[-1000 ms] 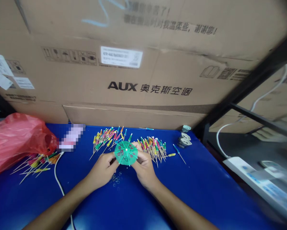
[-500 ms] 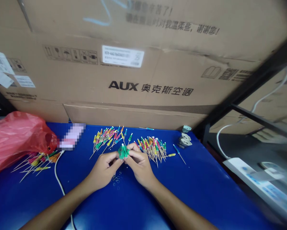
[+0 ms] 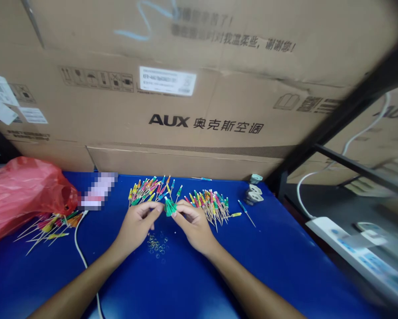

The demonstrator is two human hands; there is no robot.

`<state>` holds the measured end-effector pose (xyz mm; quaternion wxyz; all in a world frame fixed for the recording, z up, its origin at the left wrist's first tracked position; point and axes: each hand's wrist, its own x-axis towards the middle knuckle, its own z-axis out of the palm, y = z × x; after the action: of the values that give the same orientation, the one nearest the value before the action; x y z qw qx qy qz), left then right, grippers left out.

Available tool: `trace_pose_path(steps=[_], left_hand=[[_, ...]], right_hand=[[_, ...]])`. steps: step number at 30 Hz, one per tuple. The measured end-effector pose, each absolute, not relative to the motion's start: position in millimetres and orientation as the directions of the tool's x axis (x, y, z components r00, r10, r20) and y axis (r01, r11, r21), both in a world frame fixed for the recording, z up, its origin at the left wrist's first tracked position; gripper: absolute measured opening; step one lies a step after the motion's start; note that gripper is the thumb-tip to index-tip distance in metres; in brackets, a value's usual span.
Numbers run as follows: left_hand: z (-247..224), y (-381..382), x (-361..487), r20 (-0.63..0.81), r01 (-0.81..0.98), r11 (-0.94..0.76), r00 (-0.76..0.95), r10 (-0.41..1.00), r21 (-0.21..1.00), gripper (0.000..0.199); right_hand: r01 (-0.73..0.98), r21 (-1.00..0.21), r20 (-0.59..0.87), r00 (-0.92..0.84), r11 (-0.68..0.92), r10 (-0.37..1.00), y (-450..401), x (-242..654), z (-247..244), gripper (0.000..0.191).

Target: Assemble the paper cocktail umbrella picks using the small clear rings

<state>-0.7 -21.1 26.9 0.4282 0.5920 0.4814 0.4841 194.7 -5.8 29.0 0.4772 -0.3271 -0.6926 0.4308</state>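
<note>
A green paper cocktail umbrella, partly folded with a white tip, is pinched between the thumb and fingers of my right hand. My left hand is closed in a pinch just left of the umbrella's top; whatever its fingertips hold is too small to make out. Below and between the hands lies a scatter of small clear rings, perhaps rubber bands. Behind my left hand is a pile of folded cocktail umbrellas. Another pile of folded umbrellas lies just beyond my right hand.
At left, a red plastic bag lies by more loose umbrellas and a white cable. A single blue umbrella and pale plastic pieces are at right on the blue table. Large cardboard boxes stand behind.
My left hand has drawn away to the left from the umbrella, uncovering more of the small rings. The umbrella now tilts in my right hand. The view has shifted slightly.
</note>
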Motion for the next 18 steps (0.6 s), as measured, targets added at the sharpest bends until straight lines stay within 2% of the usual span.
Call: trace_pose_path(steps=[4, 9, 14, 18], left_hand=[[29.2, -17.4, -5.9, 0.177, 0.014, -0.177, -0.002, 0.984, 0.984, 0.032], [31.2, -18.4, -1.0, 0.079, -0.085, -0.077, 0.020, 0.997, 0.993, 0.031], [34.8, -18.5, -2.0, 0.137, -0.037, -0.135, 0.032, 0.990, 0.990, 0.023], [35.4, -16.8, -6.1, 0.189, -0.009, -0.190, -0.054, 0.980, 0.982, 0.020]], right_hand=[[0.128, -0.898, 0.356, -0.352, 0.422, 0.865, -7.5, 191.8, 26.9, 0.025], [0.192, -0.858, 0.381, -0.386, 0.477, 0.840, -12.2, 188.4, 26.4, 0.021], [0.264, -0.786, 0.392, -0.485, 0.558, 0.782, -13.3, 189.0, 28.0, 0.016], [0.289, -0.740, 0.364, -0.586, 0.607, 0.724, -15.7, 191.3, 31.4, 0.019]])
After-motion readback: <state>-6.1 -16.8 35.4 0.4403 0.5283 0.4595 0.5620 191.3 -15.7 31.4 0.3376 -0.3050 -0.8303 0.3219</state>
